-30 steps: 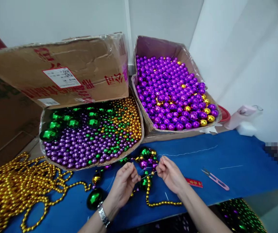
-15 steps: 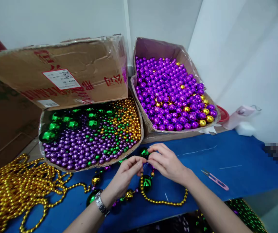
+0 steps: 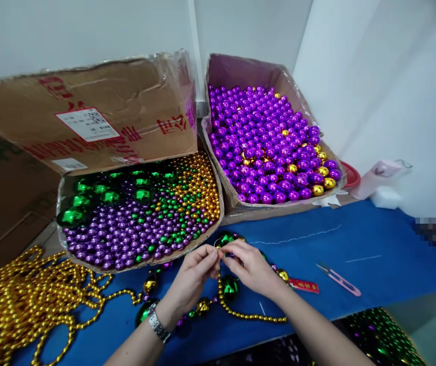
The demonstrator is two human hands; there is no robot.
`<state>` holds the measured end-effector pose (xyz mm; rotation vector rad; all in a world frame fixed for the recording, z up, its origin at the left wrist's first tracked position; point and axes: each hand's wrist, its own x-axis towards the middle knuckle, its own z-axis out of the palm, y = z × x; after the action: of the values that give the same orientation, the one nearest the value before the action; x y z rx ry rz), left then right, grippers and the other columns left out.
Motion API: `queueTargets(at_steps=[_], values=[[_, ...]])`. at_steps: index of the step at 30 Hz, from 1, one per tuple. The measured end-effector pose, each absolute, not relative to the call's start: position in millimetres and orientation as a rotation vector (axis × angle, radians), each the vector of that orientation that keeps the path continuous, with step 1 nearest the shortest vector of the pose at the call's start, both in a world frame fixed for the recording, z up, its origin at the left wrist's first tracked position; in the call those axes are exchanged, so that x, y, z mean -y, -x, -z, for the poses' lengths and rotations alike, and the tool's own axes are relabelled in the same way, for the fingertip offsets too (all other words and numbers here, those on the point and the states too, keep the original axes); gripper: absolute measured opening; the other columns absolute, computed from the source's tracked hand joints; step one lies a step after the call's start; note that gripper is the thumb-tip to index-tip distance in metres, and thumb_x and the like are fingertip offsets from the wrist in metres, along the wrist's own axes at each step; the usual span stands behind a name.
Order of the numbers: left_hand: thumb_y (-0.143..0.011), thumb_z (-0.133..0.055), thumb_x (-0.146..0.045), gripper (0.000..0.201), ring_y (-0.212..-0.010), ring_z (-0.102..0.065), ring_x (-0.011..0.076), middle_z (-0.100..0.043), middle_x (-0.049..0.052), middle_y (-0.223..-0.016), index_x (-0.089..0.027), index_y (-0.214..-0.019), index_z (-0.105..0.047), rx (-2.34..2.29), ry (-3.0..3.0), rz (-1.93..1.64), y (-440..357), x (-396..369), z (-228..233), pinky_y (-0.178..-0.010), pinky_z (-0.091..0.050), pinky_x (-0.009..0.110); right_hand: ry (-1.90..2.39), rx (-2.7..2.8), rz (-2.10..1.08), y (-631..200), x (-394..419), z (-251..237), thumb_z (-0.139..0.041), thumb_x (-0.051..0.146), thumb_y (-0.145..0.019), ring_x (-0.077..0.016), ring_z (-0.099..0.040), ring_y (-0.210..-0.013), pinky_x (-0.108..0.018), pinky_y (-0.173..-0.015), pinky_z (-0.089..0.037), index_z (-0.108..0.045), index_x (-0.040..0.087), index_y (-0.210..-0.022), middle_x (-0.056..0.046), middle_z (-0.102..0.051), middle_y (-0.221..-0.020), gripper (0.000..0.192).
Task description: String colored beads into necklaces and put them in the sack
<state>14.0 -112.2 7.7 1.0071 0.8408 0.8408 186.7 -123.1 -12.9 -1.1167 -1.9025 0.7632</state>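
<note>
Both arms were bare, no sleeves at all. Left wrist had a silver metal link watch [image 3: 156, 325] on it, right one wore nothing.

Two of my hands in view: left hand [image 3: 191, 278], right hand [image 3: 252, 267]. One wristwatch [image 3: 157, 325], on my left wrist. Two open cardboard boxes of loose beads: one mixed box [image 3: 142, 213] with green, purple and gold, one purple box [image 3: 271, 147] with a few gold among them. Loose beads too many to count. One heap of gold bead strands [image 3: 20, 305]. One pink thread snips [image 3: 338, 278]. One red label strip [image 3: 304, 285]. One blue surface [image 3: 374, 254].
</note>
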Motion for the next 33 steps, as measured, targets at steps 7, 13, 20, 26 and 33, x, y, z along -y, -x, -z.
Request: queueTargets(at_steps=[7, 13, 20, 26, 33], values=[[-0.084, -0.059, -0.032, 0.018, -0.057, -0.044, 0.0103, -0.051, -0.001, -0.065, -0.015, -0.078, -0.061, -0.868, -1.049, -0.858, -13, 111, -12, -0.058, -0.036, 0.023, 1.161, 1.71, -1.028, -185, 127, 25, -0.046, 0.033, -0.093, -0.0138, -0.059, -0.073, -0.026, -0.07, -0.045, -0.062, 0.02, -0.088, -0.001, -0.062, -0.078, 0.021], [-0.085, -0.056, -0.035, 0.021, -0.053, -0.047, 0.0096, -0.056, 0.0, -0.07, -0.015, -0.08, -0.059, -0.912, -1.186, -0.861, -15, 110, -13, -0.053, -0.037, 0.023, 1.116, 1.522, -1.297, -172, 138, 42, -0.045, 0.036, -0.092, -0.0108, -0.062, -0.064, -0.022, -0.058, -0.049, -0.05, 0.018, -0.102, 0.0, -0.062, -0.078, 0.021], [-0.086, -0.052, -0.039, 0.027, -0.048, -0.044, 0.009, -0.049, -0.003, -0.055, -0.014, -0.076, -0.057, -0.982, -1.385, -0.766, -14, 114, -16, -0.048, -0.033, 0.02, 1.143, 1.549, -1.142, -147, 131, 37, -0.048, 0.025, -0.088, -0.0123, -0.055, -0.063, -0.023, -0.059, -0.041, -0.054, 0.02, -0.089, 0.001, -0.059, -0.07, 0.008], [-0.088, -0.05, -0.038, 0.027, -0.048, -0.046, 0.0088, -0.051, -0.002, -0.058, -0.015, -0.075, -0.055, -1.008, -1.383, -0.793, -11, 116, -14, -0.049, -0.034, 0.021, 1.221, 1.562, -0.977, -153, 126, 34, -0.048, 0.027, -0.089, -0.0158, -0.052, -0.073, -0.027, -0.068, -0.036, -0.059, 0.02, -0.076, -0.002, -0.059, -0.077, 0.019], [-0.09, -0.045, -0.037, 0.025, -0.056, -0.051, 0.011, -0.057, 0.001, -0.07, -0.015, -0.081, -0.055, -1.04, -1.512, -0.792, -7, 109, -15, -0.054, -0.04, 0.023, 1.133, 1.456, -1.148, -186, 134, 25, -0.067, 0.033, -0.078, -0.0155, -0.048, -0.076, -0.027, -0.076, -0.033, -0.065, 0.021, -0.071, -0.001, -0.056, -0.075, 0.015]])
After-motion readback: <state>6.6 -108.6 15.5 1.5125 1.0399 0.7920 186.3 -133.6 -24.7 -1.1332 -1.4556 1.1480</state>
